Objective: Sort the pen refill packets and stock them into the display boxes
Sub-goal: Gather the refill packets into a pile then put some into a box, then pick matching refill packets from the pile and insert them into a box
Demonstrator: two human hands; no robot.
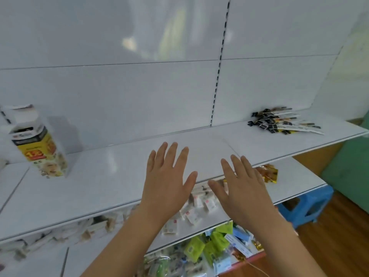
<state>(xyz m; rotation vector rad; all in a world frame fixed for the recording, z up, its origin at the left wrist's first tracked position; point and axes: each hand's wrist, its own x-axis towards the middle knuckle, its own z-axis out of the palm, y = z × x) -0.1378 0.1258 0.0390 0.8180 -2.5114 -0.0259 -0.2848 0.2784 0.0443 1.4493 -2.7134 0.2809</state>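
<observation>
Pen refill packets point(279, 123) lie in a loose, fanned heap with black header cards, far to the right of the display box point(38, 142) on the same white upper shelf point(99, 182), close against the back panel point(119, 86). That box, yellow and white with its torn-open top flap standing up, sits upright at the shelf's left end, well apart from the heap. Between box and heap, nearer the shelf's front edge, both hands hover palm down: the left hand point(167, 180) has its fingers straight and spread and holds nothing, and the right hand point(243, 188), just beside it on the side away from the box, is likewise flat, spread and empty. Whether either palm touches the shelf cannot be told. Below and to the right of the box, a lower shelf point(295, 176) carries more small white packets point(197, 204) strewn in a long row, with gold-wrapped items point(268, 172) at its right end; lower again, green and blue packs point(219, 240) are piled together, and a blue stool point(307, 206) stands on the wooden floor. The sorting looks barely begun. The likely risks come from the distance and the mess: carrying a fistful from the heap across to the box could shed slippery packets over the shelf edge onto the clutter below, where different kinds would mix; the tall, light box could also tip if packets are pushed in hard with no steadying hand.
</observation>
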